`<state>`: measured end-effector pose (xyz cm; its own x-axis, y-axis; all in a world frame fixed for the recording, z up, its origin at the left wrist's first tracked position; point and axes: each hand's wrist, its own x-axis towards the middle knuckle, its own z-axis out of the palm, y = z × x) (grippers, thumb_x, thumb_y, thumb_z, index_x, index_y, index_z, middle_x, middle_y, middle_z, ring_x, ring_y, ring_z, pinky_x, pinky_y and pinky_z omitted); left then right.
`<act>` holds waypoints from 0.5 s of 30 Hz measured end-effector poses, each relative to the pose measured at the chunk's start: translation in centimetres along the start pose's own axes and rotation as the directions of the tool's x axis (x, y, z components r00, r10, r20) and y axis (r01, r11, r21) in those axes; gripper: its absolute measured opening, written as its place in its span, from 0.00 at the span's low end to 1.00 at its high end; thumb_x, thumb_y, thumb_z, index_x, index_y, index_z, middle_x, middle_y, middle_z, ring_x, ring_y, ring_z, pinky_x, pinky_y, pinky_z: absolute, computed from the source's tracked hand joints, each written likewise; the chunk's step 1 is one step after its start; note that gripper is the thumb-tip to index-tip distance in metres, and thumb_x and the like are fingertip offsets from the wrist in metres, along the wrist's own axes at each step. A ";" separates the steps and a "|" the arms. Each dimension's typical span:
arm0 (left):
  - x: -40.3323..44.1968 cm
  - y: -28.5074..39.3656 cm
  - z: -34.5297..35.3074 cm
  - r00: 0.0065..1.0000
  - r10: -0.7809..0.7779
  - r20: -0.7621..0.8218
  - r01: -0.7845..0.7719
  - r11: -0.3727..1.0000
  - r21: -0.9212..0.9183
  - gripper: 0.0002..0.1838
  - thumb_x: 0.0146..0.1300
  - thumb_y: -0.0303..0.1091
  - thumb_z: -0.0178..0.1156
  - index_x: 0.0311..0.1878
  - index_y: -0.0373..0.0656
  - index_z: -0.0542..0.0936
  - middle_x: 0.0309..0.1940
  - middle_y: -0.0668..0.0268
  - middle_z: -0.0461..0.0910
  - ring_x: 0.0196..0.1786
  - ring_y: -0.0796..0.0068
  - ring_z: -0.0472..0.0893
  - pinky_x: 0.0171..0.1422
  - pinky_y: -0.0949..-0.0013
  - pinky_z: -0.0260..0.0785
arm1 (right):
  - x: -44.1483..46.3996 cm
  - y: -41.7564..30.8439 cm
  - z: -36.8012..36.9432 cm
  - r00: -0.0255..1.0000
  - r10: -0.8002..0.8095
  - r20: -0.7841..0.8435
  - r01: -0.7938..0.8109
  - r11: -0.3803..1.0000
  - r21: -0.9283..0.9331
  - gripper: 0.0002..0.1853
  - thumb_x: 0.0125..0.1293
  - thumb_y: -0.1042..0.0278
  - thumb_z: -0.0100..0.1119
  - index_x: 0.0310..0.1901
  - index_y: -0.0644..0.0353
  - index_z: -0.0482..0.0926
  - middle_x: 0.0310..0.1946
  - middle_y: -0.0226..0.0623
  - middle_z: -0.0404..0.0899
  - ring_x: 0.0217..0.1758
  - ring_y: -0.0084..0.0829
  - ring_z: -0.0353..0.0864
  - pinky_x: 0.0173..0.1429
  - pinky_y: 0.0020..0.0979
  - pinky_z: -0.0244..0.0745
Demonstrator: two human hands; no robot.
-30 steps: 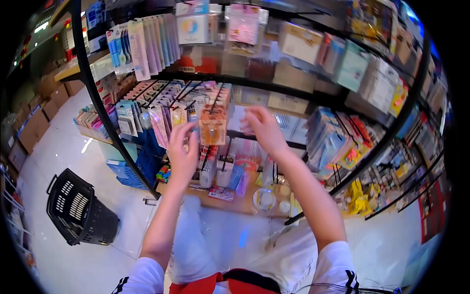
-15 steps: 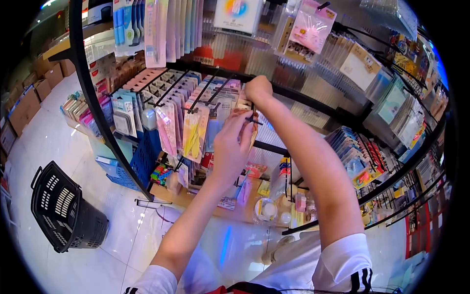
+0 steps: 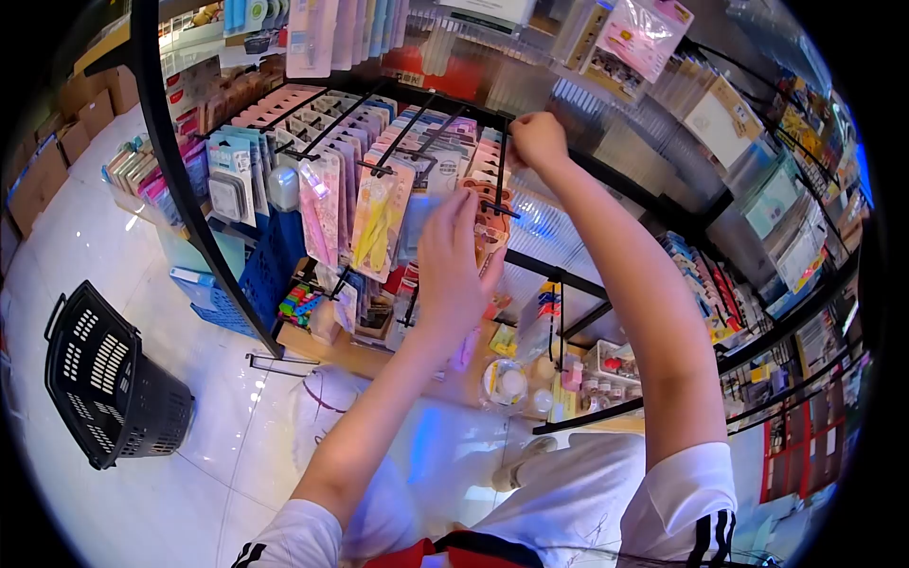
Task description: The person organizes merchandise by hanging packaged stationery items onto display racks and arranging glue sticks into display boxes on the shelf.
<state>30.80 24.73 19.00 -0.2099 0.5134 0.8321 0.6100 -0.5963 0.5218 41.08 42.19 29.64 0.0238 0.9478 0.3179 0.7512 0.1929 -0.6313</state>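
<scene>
Two hands [image 3: 447, 270] by illegibly printed packets [image 3: 489, 237]

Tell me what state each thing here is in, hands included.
Brown pack: hanging, partly covered
Left hand: touching brown pack
Right hand: curled, hold unclear
Yellow pack: hanging, untouched
Pink pack: hanging, untouched
Black basket: standing, open-topped
Blue basket: partly hidden

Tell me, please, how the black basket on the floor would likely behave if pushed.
The black basket is probably light for its size, since its walls are slotted. It would likely slide easily, as the floor looks glossy. A push near the top might tip it, as its mouth looks wider than its base.
</scene>
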 end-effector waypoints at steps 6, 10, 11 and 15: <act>1.6 -0.3 0.8 0.999 0.029 -0.027 -0.032 0.993 -0.117 0.25 0.50 0.23 0.60 0.55 0.39 0.70 0.48 0.58 0.70 0.49 0.59 0.73 0.53 0.65 0.65 | 4.0 4.0 -0.9 0.875 -0.469 0.119 0.480 0.811 -0.334 0.16 0.60 0.63 0.51 0.47 0.60 0.75 0.45 0.50 0.75 0.50 0.43 0.75 0.53 0.35 0.69; 3.0 -0.9 0.5 0.996 0.088 -0.001 -0.087 0.987 -0.135 0.24 0.49 0.20 0.59 0.53 0.40 0.72 0.48 0.59 0.73 0.48 0.61 0.76 0.48 0.66 0.71 | 7.9 6.0 -0.6 0.808 -0.481 0.341 0.494 0.868 0.053 0.18 0.60 0.63 0.54 0.50 0.63 0.73 0.43 0.46 0.77 0.48 0.37 0.75 0.53 0.30 0.67; 3.3 -1.0 0.5 0.993 0.114 -0.010 -0.115 0.985 -0.130 0.22 0.49 0.21 0.59 0.52 0.40 0.73 0.47 0.60 0.74 0.46 0.62 0.77 0.47 0.67 0.71 | 8.2 6.6 -0.4 0.791 -0.463 0.400 0.444 0.884 0.146 0.18 0.60 0.64 0.55 0.50 0.64 0.73 0.43 0.44 0.78 0.47 0.34 0.76 0.53 0.29 0.66; 4.7 -1.1 1.3 0.984 0.163 -0.070 -0.170 0.978 -0.118 0.15 0.48 0.24 0.61 0.42 0.40 0.79 0.42 0.63 0.79 0.39 0.64 0.80 0.40 0.69 0.73 | 6.3 5.1 -1.3 0.840 -0.404 0.363 0.391 0.914 0.112 0.16 0.59 0.68 0.56 0.48 0.65 0.75 0.40 0.40 0.79 0.43 0.27 0.75 0.51 0.27 0.66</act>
<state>30.10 28.64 22.10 -0.1607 0.3649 0.9171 0.5420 -0.7439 0.3910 45.88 48.84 29.39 -0.5227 0.8102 0.2652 0.6218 0.5751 -0.5316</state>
